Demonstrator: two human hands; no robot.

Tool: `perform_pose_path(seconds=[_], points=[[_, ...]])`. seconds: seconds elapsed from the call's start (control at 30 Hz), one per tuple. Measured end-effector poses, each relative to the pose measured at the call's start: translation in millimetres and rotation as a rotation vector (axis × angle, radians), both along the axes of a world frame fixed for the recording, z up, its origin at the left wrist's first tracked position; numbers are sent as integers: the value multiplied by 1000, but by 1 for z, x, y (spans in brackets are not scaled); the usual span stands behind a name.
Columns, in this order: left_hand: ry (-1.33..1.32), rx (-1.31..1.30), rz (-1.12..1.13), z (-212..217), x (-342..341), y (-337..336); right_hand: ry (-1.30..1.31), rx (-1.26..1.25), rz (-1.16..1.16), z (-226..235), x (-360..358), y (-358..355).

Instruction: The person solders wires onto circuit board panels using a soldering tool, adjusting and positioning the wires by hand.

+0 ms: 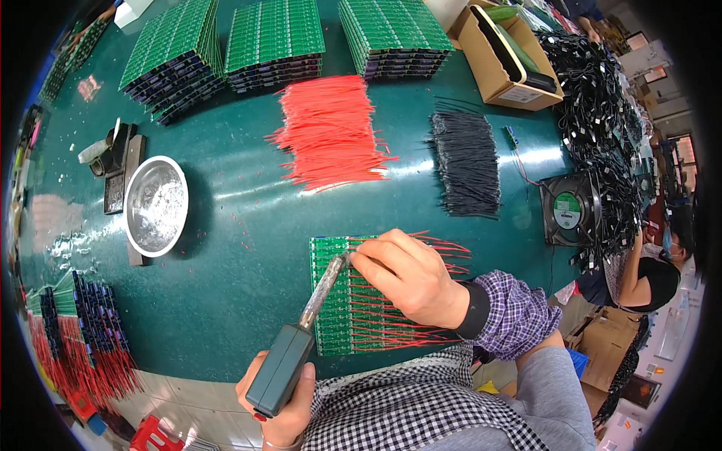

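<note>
My left hand (pixel 282 410) is wrapped round the dark green handle of a soldering iron (pixel 284 361). Its metal barrel slants up to the right, and the tip meets the upper part of a green circuit board panel (pixel 327 301). Just right of the tip, my right hand (pixel 406 274) is closed in a pinch over the board, apparently on a red wire whose held end the fingers hide. Several red wires (pixel 398 334) run rightward from the panel in rows.
Beyond the panel lie a pile of red wires (pixel 331 131) and a bundle of black wires (pixel 466 161). Stacks of green boards (pixel 274 34) line the back. To the left stands a white bowl (pixel 180 218); to the right, a fan (pixel 569 210), black cables (pixel 602 113) and a seated person (pixel 647 270).
</note>
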State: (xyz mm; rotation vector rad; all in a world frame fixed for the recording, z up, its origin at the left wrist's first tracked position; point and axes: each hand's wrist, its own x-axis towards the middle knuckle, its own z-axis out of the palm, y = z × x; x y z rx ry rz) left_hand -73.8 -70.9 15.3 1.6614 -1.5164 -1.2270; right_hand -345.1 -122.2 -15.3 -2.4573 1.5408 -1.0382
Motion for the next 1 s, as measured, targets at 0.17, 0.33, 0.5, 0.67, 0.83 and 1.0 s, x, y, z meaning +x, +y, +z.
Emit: perform_pose_path(seconds=[0.17, 0.33, 0.5, 0.67, 0.83, 1.0], points=[[-25, -101, -71, -6, 5, 2, 24, -5, -15, 0, -1, 1], [84, 52, 272, -10, 11, 22, 28, -9, -13, 2, 1, 0], [72, -15, 279, -6, 1, 18, 43, -4, -17, 2, 2, 0], [99, -24, 264, -7, 3, 18, 42, 2, -20, 6, 0, 4], [77, -21, 267, -4, 4, 18, 17, -36, -12, 5, 2, 13], [76, -2, 236, -5, 9, 18, 9, -13, -7, 0, 2, 12]])
